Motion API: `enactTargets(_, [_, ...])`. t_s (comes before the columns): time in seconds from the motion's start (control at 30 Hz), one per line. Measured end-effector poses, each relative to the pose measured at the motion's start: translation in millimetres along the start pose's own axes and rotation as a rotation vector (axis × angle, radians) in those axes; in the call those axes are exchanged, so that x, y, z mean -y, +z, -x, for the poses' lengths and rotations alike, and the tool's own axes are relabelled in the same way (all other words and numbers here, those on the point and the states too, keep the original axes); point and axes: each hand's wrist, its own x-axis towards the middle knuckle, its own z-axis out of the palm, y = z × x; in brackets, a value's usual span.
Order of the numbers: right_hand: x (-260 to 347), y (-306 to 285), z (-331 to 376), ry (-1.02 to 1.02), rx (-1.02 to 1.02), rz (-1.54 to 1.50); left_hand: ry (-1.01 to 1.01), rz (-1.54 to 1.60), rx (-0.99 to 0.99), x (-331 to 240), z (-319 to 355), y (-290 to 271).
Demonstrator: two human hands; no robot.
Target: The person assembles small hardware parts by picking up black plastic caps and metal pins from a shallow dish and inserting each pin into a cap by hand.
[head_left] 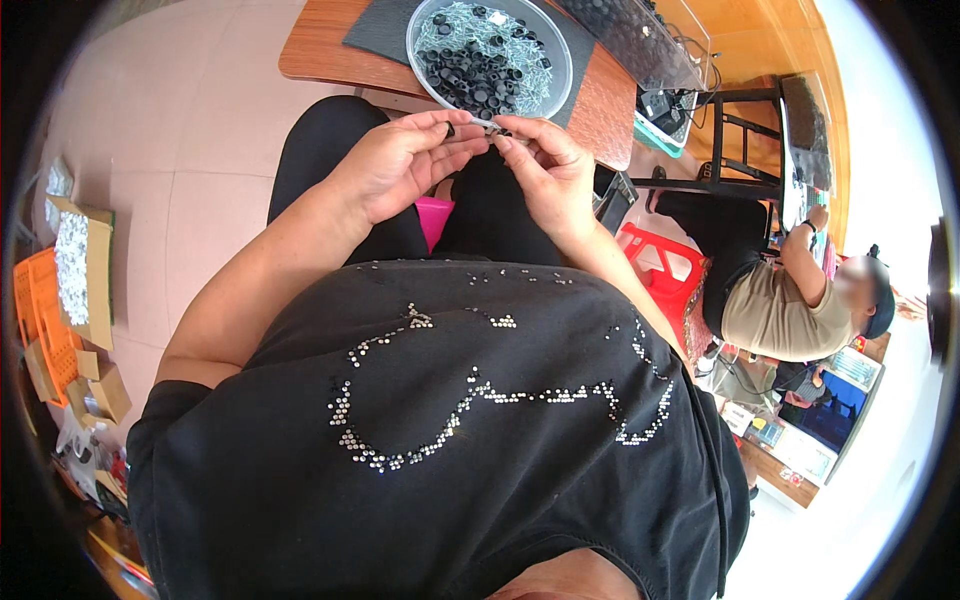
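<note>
My left hand (pixel 405 160) and my right hand (pixel 545 170) meet fingertip to fingertip just in front of a round translucent tub (pixel 562 75). Between them is a slim clear plastic piece (pixel 484 123); its exact shape is too small to read. A small black part (pixel 449 130) sits in the left hand's fingers, while that hand's other fingers stretch toward the right hand. Right thumb and forefinger pinch the clear piece's other end, with something dark partly hidden there. Inside the tub lie many black round plastic caps (pixel 480 85) and a heap of thin clear pieces (pixel 530 60).
The tub stands on a dark mat (pixel 385 35) on a brown wooden table (pixel 320 45). A clear bin (pixel 640 45) is at its right. A red plastic stool (pixel 660 262) and a seated co-worker (pixel 790 310) are farther right. Cardboard boxes (pixel 98 280) and an orange crate (pixel 45 320) stand left.
</note>
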Motion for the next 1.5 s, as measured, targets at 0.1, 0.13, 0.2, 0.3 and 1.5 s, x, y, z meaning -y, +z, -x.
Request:
enactTargets(0.1, [3.5,2.3,1.3,0.004,-0.044,-0.107,-0.006,0.009,0.045,-3.1,2.1,2.5])
enactTargets(0.13, [3.8,2.9,1.8,0.006,-0.059,-0.186,-0.026,0.014,0.051,-4.8,3.6,5.0])
enactTargets(0.2, [-0.3,1.5,3.9,-0.024,-0.059,-0.089,-0.048,0.015,0.059,-5.8,3.4,4.5])
enactTargets(0.3, [7.7,2.0,0.5,-0.181,-0.064,0.116,-0.064,0.027,0.144,-4.0,1.1,0.4])
enactTargets(1.5, [15.6,6.4,1.2,-0.025,0.093,0.059,0.022,-0.178,0.104,1.2,3.5,9.8])
